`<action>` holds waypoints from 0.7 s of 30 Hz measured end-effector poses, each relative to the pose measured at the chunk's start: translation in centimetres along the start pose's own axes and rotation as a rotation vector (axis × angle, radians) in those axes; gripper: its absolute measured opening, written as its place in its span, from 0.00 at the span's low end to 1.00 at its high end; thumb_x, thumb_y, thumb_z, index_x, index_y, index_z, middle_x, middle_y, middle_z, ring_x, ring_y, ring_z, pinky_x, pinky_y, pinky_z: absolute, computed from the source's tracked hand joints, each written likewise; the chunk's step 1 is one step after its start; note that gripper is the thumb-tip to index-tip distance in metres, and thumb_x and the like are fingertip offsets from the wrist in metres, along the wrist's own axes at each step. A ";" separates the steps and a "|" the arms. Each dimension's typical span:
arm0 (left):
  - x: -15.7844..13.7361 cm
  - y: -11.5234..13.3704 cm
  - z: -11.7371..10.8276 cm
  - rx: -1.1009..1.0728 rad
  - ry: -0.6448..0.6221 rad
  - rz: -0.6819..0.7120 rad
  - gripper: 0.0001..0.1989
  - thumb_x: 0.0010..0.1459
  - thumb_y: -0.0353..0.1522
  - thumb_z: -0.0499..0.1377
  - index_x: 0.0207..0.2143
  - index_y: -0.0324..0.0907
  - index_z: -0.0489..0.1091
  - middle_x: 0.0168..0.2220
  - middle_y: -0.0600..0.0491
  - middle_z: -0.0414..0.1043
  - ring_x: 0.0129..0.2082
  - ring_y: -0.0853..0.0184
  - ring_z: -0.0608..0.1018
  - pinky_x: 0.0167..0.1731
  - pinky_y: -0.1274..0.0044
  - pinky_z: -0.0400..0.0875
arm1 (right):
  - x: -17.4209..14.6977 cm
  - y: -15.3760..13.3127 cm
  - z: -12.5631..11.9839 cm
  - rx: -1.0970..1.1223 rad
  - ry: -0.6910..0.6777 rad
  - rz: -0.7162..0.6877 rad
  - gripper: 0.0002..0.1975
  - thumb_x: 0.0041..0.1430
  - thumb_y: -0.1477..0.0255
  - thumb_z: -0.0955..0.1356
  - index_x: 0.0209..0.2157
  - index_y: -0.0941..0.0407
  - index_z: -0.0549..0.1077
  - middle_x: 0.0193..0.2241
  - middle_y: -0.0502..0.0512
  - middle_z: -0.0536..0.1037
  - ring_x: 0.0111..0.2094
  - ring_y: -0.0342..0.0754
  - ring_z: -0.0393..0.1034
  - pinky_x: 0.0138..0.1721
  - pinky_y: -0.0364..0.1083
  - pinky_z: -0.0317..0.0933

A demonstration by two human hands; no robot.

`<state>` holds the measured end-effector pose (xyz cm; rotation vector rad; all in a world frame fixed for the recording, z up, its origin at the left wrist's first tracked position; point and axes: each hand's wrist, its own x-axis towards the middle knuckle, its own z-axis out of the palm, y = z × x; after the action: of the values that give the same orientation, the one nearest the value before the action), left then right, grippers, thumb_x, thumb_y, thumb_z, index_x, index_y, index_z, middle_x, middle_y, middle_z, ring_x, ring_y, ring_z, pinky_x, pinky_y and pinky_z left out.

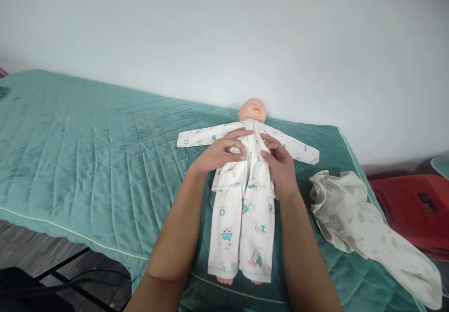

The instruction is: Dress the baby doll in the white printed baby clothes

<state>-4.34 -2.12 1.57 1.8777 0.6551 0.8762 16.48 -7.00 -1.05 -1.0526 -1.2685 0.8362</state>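
Note:
A baby doll [253,110] lies on its back, wearing a white printed jacket [229,175] and matching trousers [257,237]. Its sleeves stretch out to both sides and its toes show below the trouser hems. My left hand [228,149] is at the jacket's left front, thumb and fingertips closed on the fabric near the middle opening. Across the opening, my right hand [278,160] grips the other front edge, which is lifted a little at the chest. The two front edges lie close together; whether any fastener is between my fingers I cannot make out.
A green quilted cover [105,162] spreads over the bed beneath the doll. To the right lies a crumpled pale printed garment [361,223], hanging towards the edge. Beyond that edge stands a red plastic object [410,199]. A white wall [210,40] rises behind the bed.

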 end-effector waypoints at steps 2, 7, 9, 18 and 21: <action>0.0 -0.4 0.1 -0.163 0.175 -0.004 0.16 0.58 0.46 0.64 0.31 0.43 0.71 0.65 0.48 0.65 0.67 0.52 0.64 0.64 0.58 0.60 | 0.3 0.4 -0.3 0.120 0.211 0.095 0.11 0.56 0.61 0.70 0.33 0.52 0.65 0.49 0.54 0.77 0.53 0.55 0.71 0.54 0.56 0.64; 0.7 -2.1 0.3 -0.299 0.663 -0.045 0.15 0.62 0.47 0.57 0.36 0.45 0.65 0.61 0.50 0.67 0.56 0.61 0.75 0.53 0.67 0.71 | 0.8 1.2 -0.7 -0.021 0.471 0.184 0.14 0.53 0.60 0.71 0.34 0.54 0.69 0.33 0.50 0.73 0.38 0.48 0.69 0.43 0.49 0.64; 0.9 -2.5 0.5 -0.210 0.695 -0.095 0.13 0.60 0.44 0.59 0.39 0.45 0.66 0.54 0.50 0.71 0.50 0.64 0.75 0.51 0.70 0.71 | 0.6 1.0 -0.5 -0.128 0.366 0.153 0.16 0.53 0.58 0.72 0.39 0.54 0.71 0.36 0.51 0.74 0.38 0.48 0.68 0.42 0.48 0.64; 0.7 -2.1 0.9 0.208 0.553 -0.222 0.09 0.61 0.39 0.60 0.35 0.43 0.68 0.35 0.56 0.72 0.39 0.65 0.73 0.44 0.74 0.67 | 0.5 0.6 -1.2 -0.252 0.200 0.190 0.13 0.55 0.60 0.71 0.37 0.54 0.74 0.33 0.49 0.75 0.33 0.47 0.66 0.39 0.47 0.63; 0.3 -4.0 -0.9 0.196 0.854 -0.291 0.06 0.60 0.36 0.60 0.34 0.43 0.68 0.32 0.57 0.69 0.35 0.67 0.72 0.40 0.75 0.67 | 1.0 1.2 -3.0 -0.321 0.351 0.177 0.10 0.53 0.64 0.70 0.34 0.55 0.74 0.30 0.49 0.74 0.31 0.46 0.66 0.38 0.48 0.62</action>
<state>-5.17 0.29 -1.64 1.4561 1.5294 1.4547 19.68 -6.13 -1.83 -1.5141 -1.0385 0.5533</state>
